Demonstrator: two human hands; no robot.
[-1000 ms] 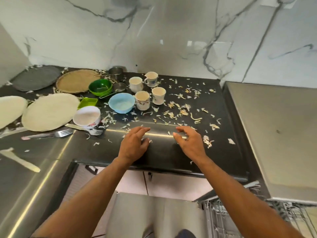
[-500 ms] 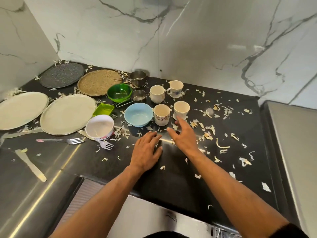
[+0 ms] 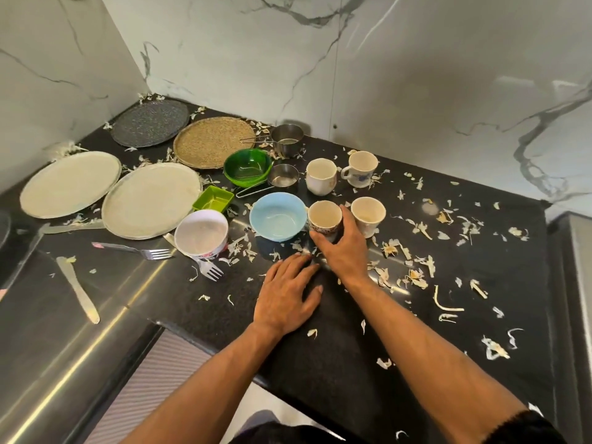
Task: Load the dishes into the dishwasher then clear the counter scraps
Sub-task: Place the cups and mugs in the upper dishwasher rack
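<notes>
My right hand (image 3: 344, 251) grips the patterned cup (image 3: 324, 216) that stands beside the blue bowl (image 3: 277, 215), fingers and thumb curled round its lower wall. My left hand (image 3: 288, 294) lies flat on the black counter (image 3: 352, 363) just in front, fingers straight. Three more cups stand close by: a plain one (image 3: 367, 215) to the right, a white cup (image 3: 321, 176) and a handled mug (image 3: 361, 168) behind. Pale scraps (image 3: 413, 274) litter the counter, thickest to the right.
Left of the cups sit a green bowl (image 3: 247, 167), a green square dish (image 3: 213, 199), a white bowl (image 3: 201, 233), two steel cups (image 3: 287, 140), two pale plates (image 3: 150, 198), a woven mat (image 3: 212, 141), a dark mat (image 3: 150, 122), forks (image 3: 141, 250) and a knife (image 3: 78, 290).
My right hand reached forward and to the left and closed round the patterned cup. My left hand stayed flat on the counter. The view moved closer to the dishes.
</notes>
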